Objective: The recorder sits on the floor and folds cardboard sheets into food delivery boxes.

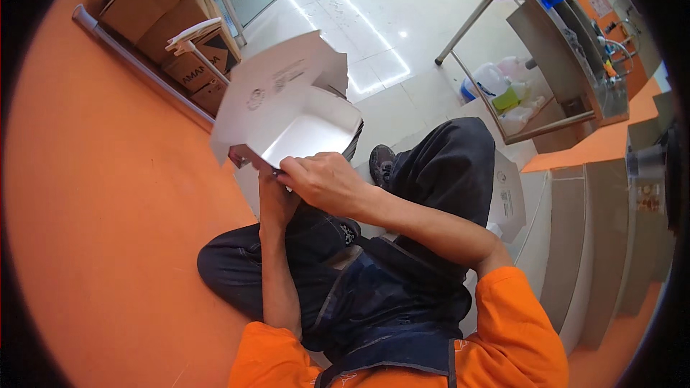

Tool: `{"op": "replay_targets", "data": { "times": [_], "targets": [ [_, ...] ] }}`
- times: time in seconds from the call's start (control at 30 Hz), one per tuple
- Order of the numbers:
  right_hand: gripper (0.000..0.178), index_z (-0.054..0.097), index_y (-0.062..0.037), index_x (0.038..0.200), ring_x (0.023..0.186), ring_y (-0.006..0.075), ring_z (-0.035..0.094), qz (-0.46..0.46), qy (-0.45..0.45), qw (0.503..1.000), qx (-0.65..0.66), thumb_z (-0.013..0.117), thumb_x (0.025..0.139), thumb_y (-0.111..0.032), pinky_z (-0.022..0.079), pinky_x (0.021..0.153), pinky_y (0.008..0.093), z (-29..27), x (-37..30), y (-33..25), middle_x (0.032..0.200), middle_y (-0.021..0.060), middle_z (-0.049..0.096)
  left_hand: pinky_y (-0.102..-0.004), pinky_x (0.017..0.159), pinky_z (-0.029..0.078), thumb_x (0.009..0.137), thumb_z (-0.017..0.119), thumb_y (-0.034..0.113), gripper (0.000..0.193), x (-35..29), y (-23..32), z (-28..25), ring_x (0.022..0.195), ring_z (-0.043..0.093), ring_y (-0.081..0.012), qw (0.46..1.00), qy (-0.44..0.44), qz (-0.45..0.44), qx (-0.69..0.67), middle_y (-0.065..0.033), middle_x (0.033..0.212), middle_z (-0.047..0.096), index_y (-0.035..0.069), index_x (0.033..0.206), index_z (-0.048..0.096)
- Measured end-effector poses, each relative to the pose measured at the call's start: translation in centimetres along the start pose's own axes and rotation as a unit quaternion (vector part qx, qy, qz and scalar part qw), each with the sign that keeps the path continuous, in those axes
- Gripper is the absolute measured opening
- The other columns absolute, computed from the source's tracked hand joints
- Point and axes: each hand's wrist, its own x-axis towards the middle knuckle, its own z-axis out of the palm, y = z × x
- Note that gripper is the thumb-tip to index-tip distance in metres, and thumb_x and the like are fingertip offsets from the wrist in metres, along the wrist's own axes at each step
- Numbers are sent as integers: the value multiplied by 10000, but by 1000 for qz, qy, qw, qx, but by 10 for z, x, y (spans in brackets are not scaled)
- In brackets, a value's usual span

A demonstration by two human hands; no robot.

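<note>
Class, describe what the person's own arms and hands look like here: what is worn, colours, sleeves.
Both forearms are bare. The left hand and right hand wear no gloves. Short bright orange sleeves end above the elbows. No watch or rings are visible.

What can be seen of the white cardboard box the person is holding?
The white cardboard box is thin, glossy-looking card, partly folded, with flaps spread open and its pale inside facing the camera. Small grey printing marks one outer flap. It is held tilted above the person's lap, over the orange floor. The right hand grips its near bottom edge; the left hand, mostly hidden beneath it, also touches it.
</note>
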Motion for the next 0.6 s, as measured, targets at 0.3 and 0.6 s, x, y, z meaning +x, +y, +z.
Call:
{"op": "replay_targets", "data": {
  "times": [0.3,0.6],
  "targets": [
    [173,451,-51,768,539,248,589,35,8,998,-60,567,814,-169,450,475,333,47,1,27,578,89,558,-441,925,355,617,695,86,313,-3,6,-6,1098,457,-330,985,4,95,143,-140,1020,580,13,917,640],
    [316,470,-3,853,677,399,567,92,-228,969,23,647,727,-233,440,580,463,23,18,36,670,205,579,-487,979,317,606,702,87,333,-8,-7,-6,1112,461,-331,990,26,55,128,-139,1006,598,1,919,628]
  ]
}}
